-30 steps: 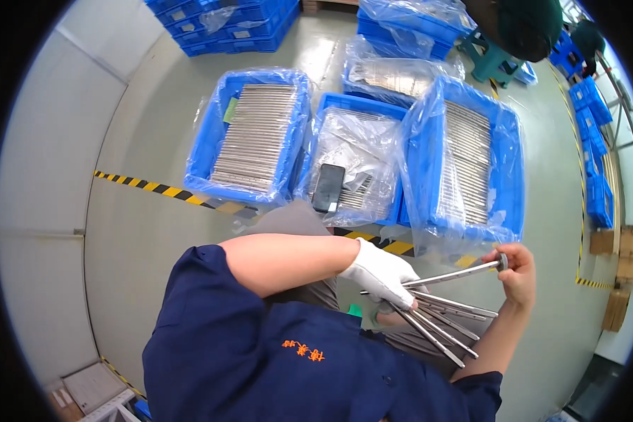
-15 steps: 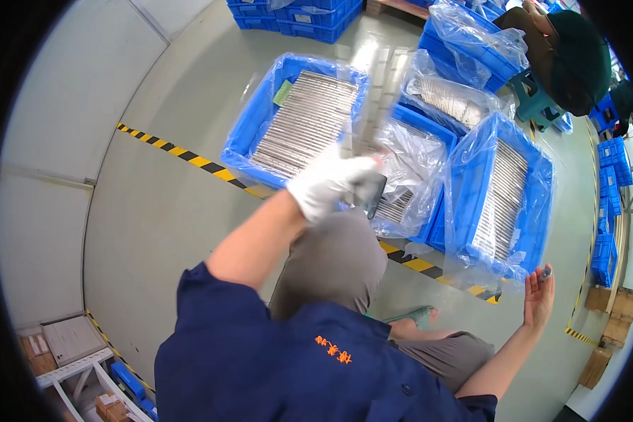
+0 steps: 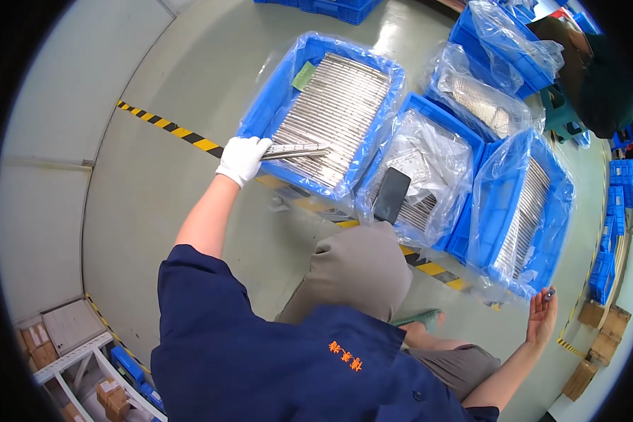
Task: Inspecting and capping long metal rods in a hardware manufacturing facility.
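A few metal rods (image 3: 297,150) are clamped in the gloved left hand (image 3: 242,158) — pointing rightward over the rod-filled blue bin (image 3: 260,119) — while the right hand (image 3: 541,318) is held open, well apart.

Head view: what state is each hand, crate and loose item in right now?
Left hand: gloved, shut on metal rods.
Right hand: bare, open, small dark piece at the fingertips.
Left crate: bag-lined, open, filled with rods.
Middle crate: liner crumpled, partly filled.
Phone: screen dark.

a black phone (image 3: 392,195) lies on the plastic-lined middle crate (image 3: 429,119); yellow-black floor tape (image 3: 169,127) runs under the crates.
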Demonstrator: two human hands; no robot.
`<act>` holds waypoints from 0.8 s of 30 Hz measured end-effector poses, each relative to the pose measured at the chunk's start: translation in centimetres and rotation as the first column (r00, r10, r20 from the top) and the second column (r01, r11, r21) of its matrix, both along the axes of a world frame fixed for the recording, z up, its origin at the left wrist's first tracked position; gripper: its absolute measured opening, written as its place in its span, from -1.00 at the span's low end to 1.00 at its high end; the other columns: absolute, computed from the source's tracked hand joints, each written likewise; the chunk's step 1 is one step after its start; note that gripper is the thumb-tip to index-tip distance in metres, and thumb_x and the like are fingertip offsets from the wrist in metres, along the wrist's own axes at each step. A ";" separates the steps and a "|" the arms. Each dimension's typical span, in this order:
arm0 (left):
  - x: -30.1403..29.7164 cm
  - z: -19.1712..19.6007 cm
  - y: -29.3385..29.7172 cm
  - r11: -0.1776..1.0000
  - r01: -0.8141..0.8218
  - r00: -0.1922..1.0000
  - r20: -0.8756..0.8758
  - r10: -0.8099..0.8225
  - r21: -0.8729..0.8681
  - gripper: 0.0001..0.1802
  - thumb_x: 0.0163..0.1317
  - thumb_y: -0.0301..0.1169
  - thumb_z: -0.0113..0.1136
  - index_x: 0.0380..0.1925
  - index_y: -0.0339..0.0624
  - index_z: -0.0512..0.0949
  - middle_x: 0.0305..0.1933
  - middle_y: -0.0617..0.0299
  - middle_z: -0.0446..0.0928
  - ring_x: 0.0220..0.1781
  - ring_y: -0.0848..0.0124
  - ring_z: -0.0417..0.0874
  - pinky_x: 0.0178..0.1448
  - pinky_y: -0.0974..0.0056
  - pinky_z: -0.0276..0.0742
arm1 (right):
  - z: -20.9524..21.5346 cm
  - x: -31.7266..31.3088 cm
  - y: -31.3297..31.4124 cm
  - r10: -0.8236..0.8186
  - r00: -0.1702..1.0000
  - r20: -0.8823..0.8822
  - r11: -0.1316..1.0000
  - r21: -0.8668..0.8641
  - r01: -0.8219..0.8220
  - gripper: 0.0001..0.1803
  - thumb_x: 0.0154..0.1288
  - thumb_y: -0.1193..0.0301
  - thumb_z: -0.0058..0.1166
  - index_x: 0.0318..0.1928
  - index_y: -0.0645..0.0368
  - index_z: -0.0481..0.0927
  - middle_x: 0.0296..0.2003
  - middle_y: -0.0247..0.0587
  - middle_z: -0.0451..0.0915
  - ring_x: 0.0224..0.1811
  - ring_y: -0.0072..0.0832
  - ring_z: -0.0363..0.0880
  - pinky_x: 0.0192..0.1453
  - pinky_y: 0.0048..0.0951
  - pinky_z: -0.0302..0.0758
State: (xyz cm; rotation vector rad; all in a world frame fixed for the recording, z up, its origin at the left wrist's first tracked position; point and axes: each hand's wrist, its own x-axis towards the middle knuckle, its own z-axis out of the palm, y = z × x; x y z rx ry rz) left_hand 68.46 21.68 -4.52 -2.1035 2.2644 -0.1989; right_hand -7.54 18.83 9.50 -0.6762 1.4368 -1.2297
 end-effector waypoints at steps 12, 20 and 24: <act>-1.5 -2.4 -8.9 0.964 0.243 0.967 -0.103 -0.233 0.103 -0.64 0.00 -0.50 0.06 -0.17 0.14 0.48 -0.29 0.31 0.55 -0.17 0.27 0.59 -0.15 0.15 0.39 | -0.8 2.2 -0.5 0.002 0.999 -0.040 0.999 0.051 0.000 -0.60 0.37 0.31 0.01 0.16 0.16 0.39 -0.09 -0.21 0.57 -0.14 -0.51 0.59 0.04 -0.46 0.55; -3.5 -2.2 -11.3 0.879 0.168 0.967 -0.246 -0.060 0.447 -0.28 -0.07 -0.14 0.28 0.19 0.15 0.34 0.15 0.05 0.37 0.19 0.10 0.39 0.25 0.11 0.32 | -1.1 2.1 0.2 -0.033 0.997 -0.067 0.996 0.081 0.039 -0.59 0.37 0.31 0.01 0.17 0.16 0.39 -0.09 -0.21 0.57 -0.15 -0.54 0.59 0.02 -0.47 0.57; -5.5 -3.0 -9.9 0.921 0.107 0.961 -0.277 0.001 0.375 -0.28 0.14 0.13 0.03 0.30 0.19 0.24 0.33 0.07 0.20 0.38 0.13 0.14 0.39 -0.01 0.05 | -1.1 2.6 0.2 -0.030 0.996 -0.085 0.995 0.091 0.037 -0.58 0.37 0.30 0.01 0.18 0.16 0.38 -0.10 -0.22 0.57 -0.16 -0.55 0.58 0.01 -0.49 0.56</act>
